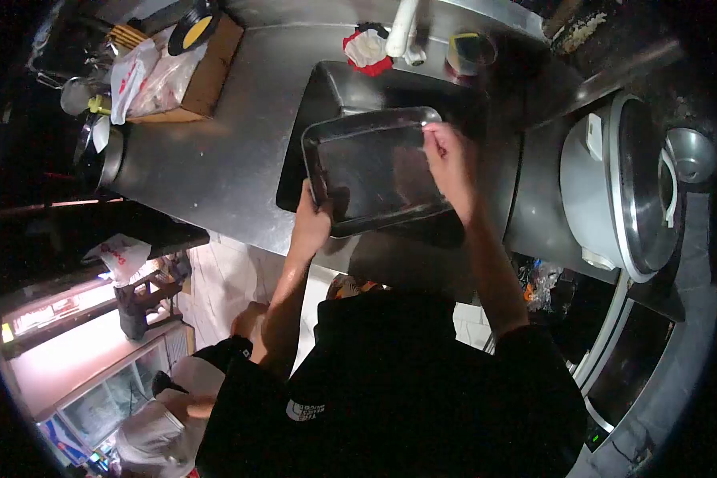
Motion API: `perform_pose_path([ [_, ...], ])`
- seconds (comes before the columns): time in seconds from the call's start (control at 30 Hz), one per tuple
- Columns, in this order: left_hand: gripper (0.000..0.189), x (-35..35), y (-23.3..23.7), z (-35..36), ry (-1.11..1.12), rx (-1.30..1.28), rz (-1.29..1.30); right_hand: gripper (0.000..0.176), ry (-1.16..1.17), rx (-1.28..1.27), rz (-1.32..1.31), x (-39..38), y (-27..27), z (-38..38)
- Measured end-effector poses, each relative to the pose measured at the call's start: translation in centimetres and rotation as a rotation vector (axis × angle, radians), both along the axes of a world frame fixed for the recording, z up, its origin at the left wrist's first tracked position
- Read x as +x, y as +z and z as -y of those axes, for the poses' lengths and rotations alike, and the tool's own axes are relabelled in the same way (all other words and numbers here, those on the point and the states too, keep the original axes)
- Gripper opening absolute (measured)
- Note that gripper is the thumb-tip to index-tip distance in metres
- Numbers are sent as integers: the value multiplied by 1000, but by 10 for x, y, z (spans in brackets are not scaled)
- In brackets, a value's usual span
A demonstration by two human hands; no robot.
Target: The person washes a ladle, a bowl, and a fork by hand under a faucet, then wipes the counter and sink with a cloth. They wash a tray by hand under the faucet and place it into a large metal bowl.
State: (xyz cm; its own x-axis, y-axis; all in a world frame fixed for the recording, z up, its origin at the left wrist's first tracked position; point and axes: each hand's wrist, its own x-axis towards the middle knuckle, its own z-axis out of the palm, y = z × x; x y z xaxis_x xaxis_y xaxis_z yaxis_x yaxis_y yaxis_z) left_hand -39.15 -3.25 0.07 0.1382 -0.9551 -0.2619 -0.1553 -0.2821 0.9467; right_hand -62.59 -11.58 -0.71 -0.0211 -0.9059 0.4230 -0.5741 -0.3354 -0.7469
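A dark rectangular baking pan [374,171] is held tilted above the sink [291,179], its inside facing me. My left hand [312,221] grips the pan's lower left corner, fingers closed around the rim. At the upper right corner, my right hand [452,163] has thumb and fingertips pressed together against the pan's inner edge. A small pale spot shows at those fingertips, too small to name. The right hand is slightly blurred. Above the pan stands a white faucet [403,30], with a red and white cloth [367,49] beside it.
A round tub [471,54] sits behind the sink. On the right stands a large white rice cooker [593,183]. A cardboard box [211,76] with plastic bags occupies the left counter [215,163]. Another person [167,422] is at lower left.
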Motion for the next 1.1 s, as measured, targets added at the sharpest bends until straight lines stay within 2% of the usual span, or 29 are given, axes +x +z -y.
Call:
perform_pose_path([
  [0.03, 30, -1, 2, -1, -24, 34, -9, 12, 89, 70, 30, 5, -1, 5],
  [0.07, 31, 0, -10, -3, -27, -29, 23, 17, 139, 157, -75, 8, -17, 10],
  [0.1, 31, 1, -19, -3, -22, -38, 20, 17, 144, 148, -80, 13, -21, 11],
  [0.17, 32, 3, -35, -5, -18, 166, -105, 16, 184, 254, -178, 24, -24, 9],
  [0.2, 35, 0, -41, -7, -50, 23, -117, 21, 184, 206, -292, 27, -22, 4],
  [0.23, 35, -1, -47, -9, -42, 26, -124, 21, 192, 209, -300, 31, -22, -3],
  [0.33, 37, -9, -64, -11, -75, 25, -51, 34, 449, 63, -512, 57, -26, -19],
  [0.37, 37, -13, -69, -13, -76, 34, -62, 35, 540, -103, -481, 63, -32, -28],
  [0.43, 37, -18, -73, -14, -70, 37, -60, 35, 461, 71, -507, 62, -32, -28],
  [0.5, 36, -23, -87, -14, -51, 26, -79, 37, 267, 141, -450, 55, -21, -23],
  [0.53, 36, -26, -89, -13, -36, 15, -94, 38, 282, 124, -438, 68, -35, -28],
  [0.57, 36, -30, -90, -14, -37, 21, -102, 40, 452, -31, -481, 73, -48, -33],
  [0.7, 36, -36, -62, -15, -6, -6, 22, 47, 172, 69, -527, 69, -38, -30],
  [0.73, 37, -37, -58, -16, 3, -27, 81, 50, 230, 185, -487, 78, -32, -34],
  [0.77, 37, -36, -65, -15, -1, -25, 75, 48, 369, 85, -476, 84, -49, -39],
  [0.83, 37, -32, -84, -10, -8, -141, -65, 35, 405, -34, -439, 83, -52, -36],
  [0.87, 37, -30, -89, -13, -9, -144, -65, 35, 404, -37, -440, 80, -57, -33],
  [0.93, 37, -31, -88, -9, -80, -24, -24, 25, 564, 6, -378, 56, -69, -14],
  [0.97, 37, -32, -86, -2, -107, 8, -13, 25, 591, 238, -216, 39, -69, 1],
  [1.0, 38, -32, -85, 5, -180, 77, 103, 26, 607, 473, -46, 23, -67, 17],
  [1.03, 38, -33, -84, 10, -248, 149, 221, 30, 445, 594, 295, 6, -73, 40],
  [1.07, 38, -33, -86, 19, -249, 140, 222, 35, 275, 699, 639, -3, -78, 68],
  [1.1, 39, -33, -90, 32, -261, 220, 31, 42, 127, 695, 719, -2, -72, 94],
])
